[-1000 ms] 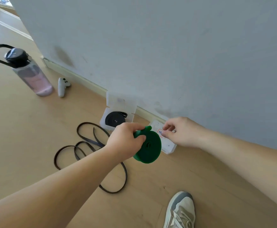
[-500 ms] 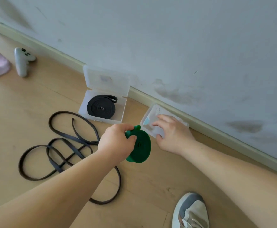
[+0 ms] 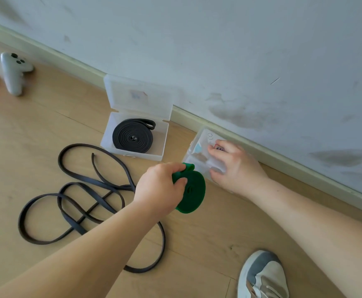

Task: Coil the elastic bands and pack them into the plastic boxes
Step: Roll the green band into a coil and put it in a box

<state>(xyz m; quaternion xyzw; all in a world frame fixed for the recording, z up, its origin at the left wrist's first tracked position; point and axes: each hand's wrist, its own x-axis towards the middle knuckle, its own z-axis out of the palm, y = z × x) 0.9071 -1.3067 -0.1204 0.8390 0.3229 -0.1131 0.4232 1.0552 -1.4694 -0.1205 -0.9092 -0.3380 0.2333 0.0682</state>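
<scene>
On the wooden floor [image 3: 197,244] a loose black elastic band [image 3: 128,187] is shown beside an open plastic box [image 3: 160,145] in which a coiled black band [image 3: 132,138] is packed. A second plastic box [image 3: 197,147] is gripped by the curled fingers [image 3: 216,151] of the right hand [image 3: 238,168], and a coiled green band [image 3: 194,190] is pinched just beside it in the left hand [image 3: 157,188]. The coiled green band could be sprung apart if that pinch is slackened during opening.

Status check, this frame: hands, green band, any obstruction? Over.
Left hand grips green coiled band. Right hand holds closed plastic box. Lid not yet open; loose black band on floor, clear of box.
</scene>
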